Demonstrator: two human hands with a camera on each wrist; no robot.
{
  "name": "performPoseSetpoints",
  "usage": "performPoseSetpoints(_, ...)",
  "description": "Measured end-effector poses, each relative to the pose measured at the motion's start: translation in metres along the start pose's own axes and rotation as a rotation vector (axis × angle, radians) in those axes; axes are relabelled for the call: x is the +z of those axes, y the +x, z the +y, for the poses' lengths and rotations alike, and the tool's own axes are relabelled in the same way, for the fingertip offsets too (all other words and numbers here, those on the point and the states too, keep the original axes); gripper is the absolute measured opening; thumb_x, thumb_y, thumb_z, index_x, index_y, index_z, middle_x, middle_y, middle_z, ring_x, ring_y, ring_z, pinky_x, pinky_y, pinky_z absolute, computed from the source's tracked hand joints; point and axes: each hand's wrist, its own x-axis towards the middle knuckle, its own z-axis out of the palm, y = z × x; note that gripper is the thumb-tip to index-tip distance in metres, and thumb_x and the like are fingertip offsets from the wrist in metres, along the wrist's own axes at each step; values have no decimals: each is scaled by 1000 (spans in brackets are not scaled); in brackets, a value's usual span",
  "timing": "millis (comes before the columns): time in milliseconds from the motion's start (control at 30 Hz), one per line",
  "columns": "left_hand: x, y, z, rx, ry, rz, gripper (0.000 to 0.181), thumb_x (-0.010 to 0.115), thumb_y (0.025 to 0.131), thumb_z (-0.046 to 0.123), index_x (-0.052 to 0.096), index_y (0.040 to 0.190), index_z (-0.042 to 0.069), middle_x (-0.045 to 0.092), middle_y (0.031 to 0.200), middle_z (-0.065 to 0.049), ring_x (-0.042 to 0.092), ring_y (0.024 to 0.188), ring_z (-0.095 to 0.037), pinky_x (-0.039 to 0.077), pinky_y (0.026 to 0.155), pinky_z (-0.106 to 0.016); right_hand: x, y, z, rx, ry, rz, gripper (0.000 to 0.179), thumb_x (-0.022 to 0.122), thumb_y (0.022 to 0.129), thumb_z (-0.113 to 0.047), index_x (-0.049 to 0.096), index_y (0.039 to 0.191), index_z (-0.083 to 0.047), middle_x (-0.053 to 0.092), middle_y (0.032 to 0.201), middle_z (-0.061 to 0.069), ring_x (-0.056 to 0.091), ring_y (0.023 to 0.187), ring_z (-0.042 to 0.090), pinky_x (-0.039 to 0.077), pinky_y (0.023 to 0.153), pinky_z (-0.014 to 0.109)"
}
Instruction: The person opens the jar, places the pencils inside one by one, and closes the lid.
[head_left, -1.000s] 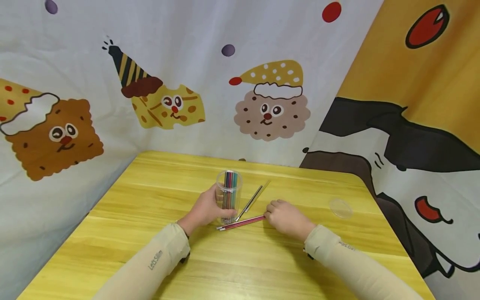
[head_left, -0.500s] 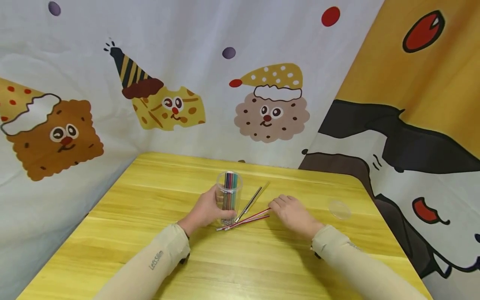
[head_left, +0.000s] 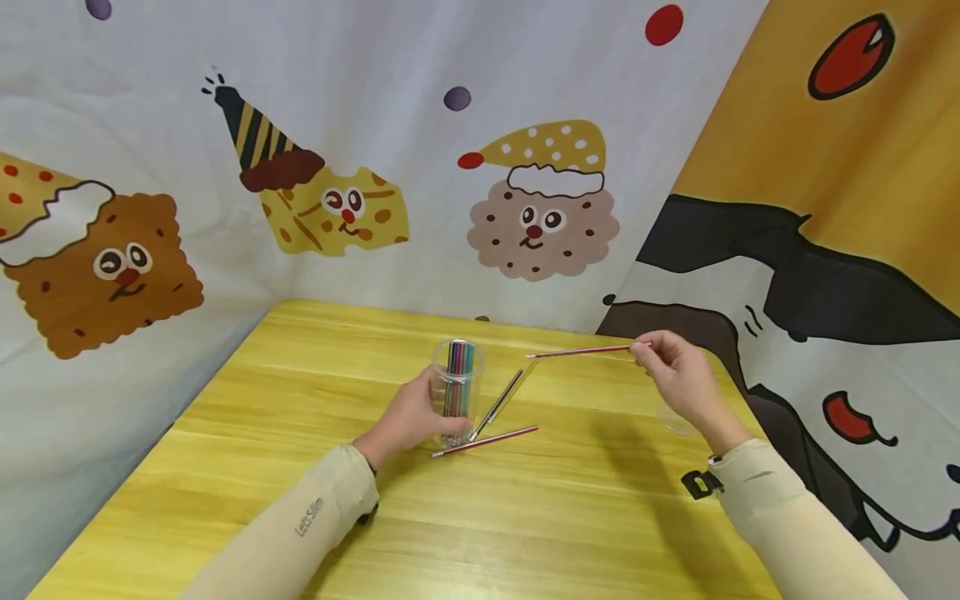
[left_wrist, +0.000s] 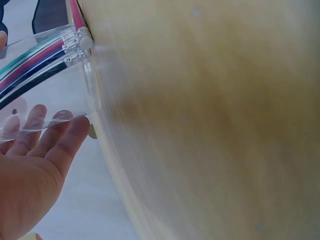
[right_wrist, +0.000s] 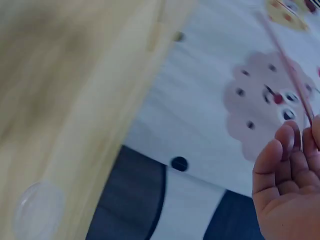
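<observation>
My left hand (head_left: 408,415) grips a clear plastic cup (head_left: 476,387) from its left side, fingers behind and thumb across the front. Upright inside it are several coloured pencils (head_left: 459,358) in black, red, blue and green. Off to the right, my right hand (head_left: 681,379) pinches a red pencil (head_left: 581,352) near one end and holds it raised, nearly level, its silvery end pointing left. Another red pencil (head_left: 491,440) lies in front of the cup. To the cup's right are a dark pencil (head_left: 504,397) and a gold one (head_left: 523,382), lying slanted.
A clear round lid (right_wrist: 39,212) lies on the wooden table (head_left: 315,358) toward the right, partly hidden behind my right hand in the head view. Behind the table hangs a cloth (head_left: 420,50) printed with cartoon biscuits and cheese.
The right hand has picked one red pencil off the pair in front of the cup and lifted it up and to the right. The left hand and cup have stayed in place.
</observation>
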Motion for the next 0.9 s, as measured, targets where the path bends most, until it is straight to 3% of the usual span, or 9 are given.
performPoseSetpoints(100,-1,0,0,0,14,5,82,91,65,44,48,134,30,66,121,6,66,107,-19,56,90,-40,-12,12,-11,95,94,61,31,57,98,-43,66,107,-15,69,94,2,62,78,9,52,65,16)
performPoseSetpoints(233,-1,1,0,2,23,7,83,91,65,45,48,134,30,66,121,5,66,107,-19,56,91,-40,-16,32,-40,124,320,144,32,63,96,-38,64,116,-14,73,102,-1,67,86,10,55,71,15)
performPoseSetpoints(400,-1,1,-1,-7,15,1,83,91,65,45,48,135,32,66,120,6,66,105,-18,55,91,-40,-9,59,-97,-4,720,280,35,71,91,-19,61,124,-10,76,97,6,66,75,17,58,70,20)
performPoseSetpoints(500,-2,2,-1,-6,9,7,82,91,65,44,49,134,31,67,119,6,66,105,-18,56,90,-40,2,73,-134,-114,846,314,33,71,90,-14,62,121,-7,76,95,9,67,73,18,58,69,23)
performPoseSetpoints(600,-2,2,-1,0,11,15,82,91,65,45,49,133,30,67,119,5,66,104,-19,56,89,-40,21,81,-161,-186,815,291,29,72,90,-14,63,116,-6,76,96,9,68,75,17,58,70,24)
performPoseSetpoints(667,-1,3,-1,9,12,10,82,91,65,46,49,133,30,67,119,4,66,105,-19,56,89,-40,36,83,-170,-219,738,263,27,72,90,-15,63,113,-5,76,96,8,69,77,16,59,72,25)
performPoseSetpoints(900,2,1,-1,11,21,-2,80,90,66,47,49,131,28,67,117,4,66,106,-19,56,90,-39,94,69,-167,-304,483,100,20,71,92,-21,67,109,-11,77,94,5,71,81,13,57,72,23)
